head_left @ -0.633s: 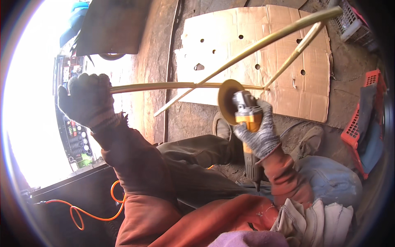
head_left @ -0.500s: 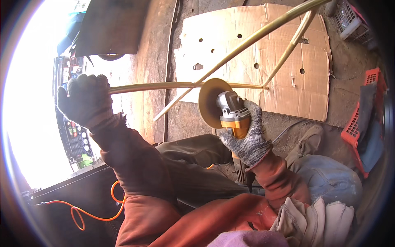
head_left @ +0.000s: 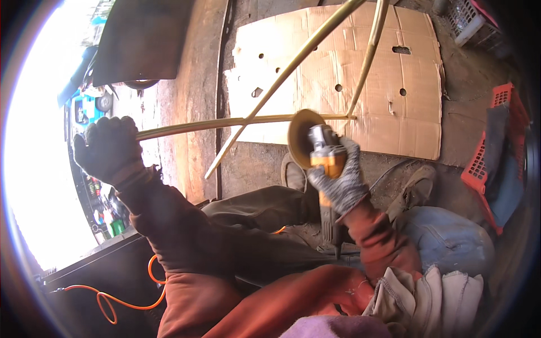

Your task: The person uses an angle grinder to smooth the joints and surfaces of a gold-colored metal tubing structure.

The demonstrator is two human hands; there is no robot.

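My left hand, in a grey knit glove, is closed round the left end of a brass-coloured metal frame. The frame is made of thin tubes; one long tube slants across the bar I hold, and another meets its far end. My right hand, gloved too, grips a yellow and grey angle grinder by its body. The grinder's round brown disc is at the held bar, near its right part; whether they touch I cannot tell.
A flattened cardboard sheet with holes lies under the frame. Red plastic crate at right, pale crate at upper right. An orange cord loops over a dark box at lower left. A dark panel stands at upper left.
The grinder and its disc have moved right along the bar. The view has shifted, so the frame and cardboard sit further left. Both hands keep their grip.
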